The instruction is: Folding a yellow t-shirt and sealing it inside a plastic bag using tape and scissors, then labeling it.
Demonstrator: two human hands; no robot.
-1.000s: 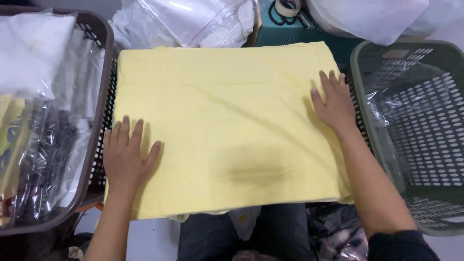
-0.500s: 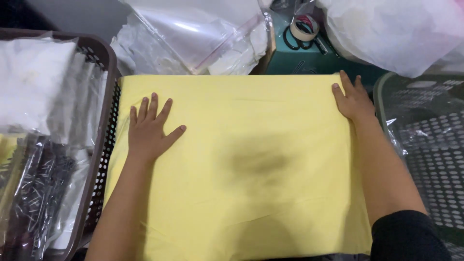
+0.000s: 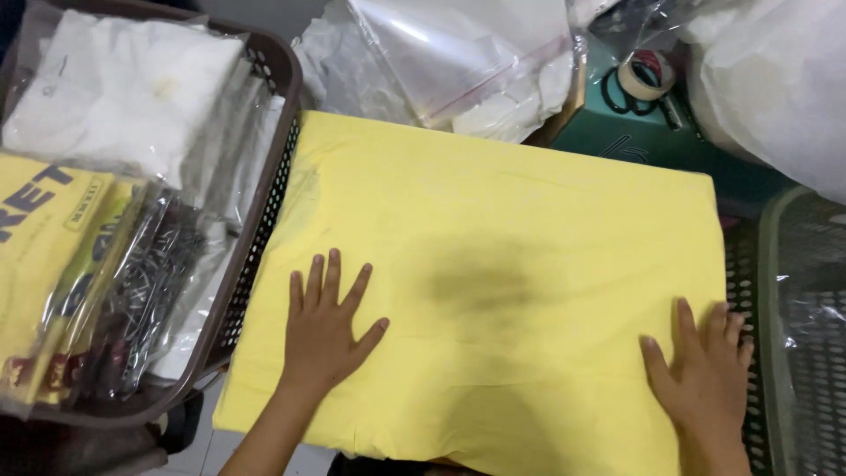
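A folded yellow cloth [image 3: 502,282] lies flat across the middle of the view, and both hands rest on it palm down with fingers spread, grasping nothing: the left hand [image 3: 324,330] at about 7 o'clock, the right hand [image 3: 705,379] at 4 o'clock near the cloth's edge. A brown basket [image 3: 256,220] of bagged clothes touches the cloth at 9 o'clock, a grey basket [image 3: 793,335] stands at 3 o'clock, and clear plastic bags [image 3: 458,62] with a roll of tape [image 3: 646,75] lie at 12 to 1 o'clock.

Folded cloth [image 3: 493,291]: plain pale yellow, one dull grey smudge at centre; basket [image 3: 256,238] at 9 o'clock: dark brown, perforated wall; packets [image 3: 115,97] inside: white, clear-wrapped; basket [image 3: 793,291] at 3 o'clock: grey-green mesh; tape roll [image 3: 645,75] at 1 o'clock: cream.
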